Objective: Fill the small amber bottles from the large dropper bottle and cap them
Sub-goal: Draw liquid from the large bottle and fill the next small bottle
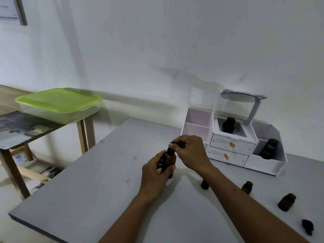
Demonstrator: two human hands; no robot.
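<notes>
Head view, large amber glass dropper bottle point(169, 159): upright, centre of grey tabletop point(87, 199).
Left hand point(154, 174): fingers wrapped round the bottle body.
Right hand point(192, 151): fingertips pinching black dropper cap point(169, 149) (seated or lifted, cannot tell).
Small amber glass bottles point(246, 187): three, near right, apart.

at the centre of the grey table point(87, 190), the left hand point(155, 174) grips the upright large dropper bottle point(170, 159). the right hand point(190, 151) pinches its black dropper top point(169, 151). three small amber bottles point(247, 187) stand uncapped at 4 o'clock, a loose black cap point(307, 226) beyond them. a white organiser point(231, 148) sits at 2 o'clock and a green-lidded box point(58, 102) at 10.
</notes>
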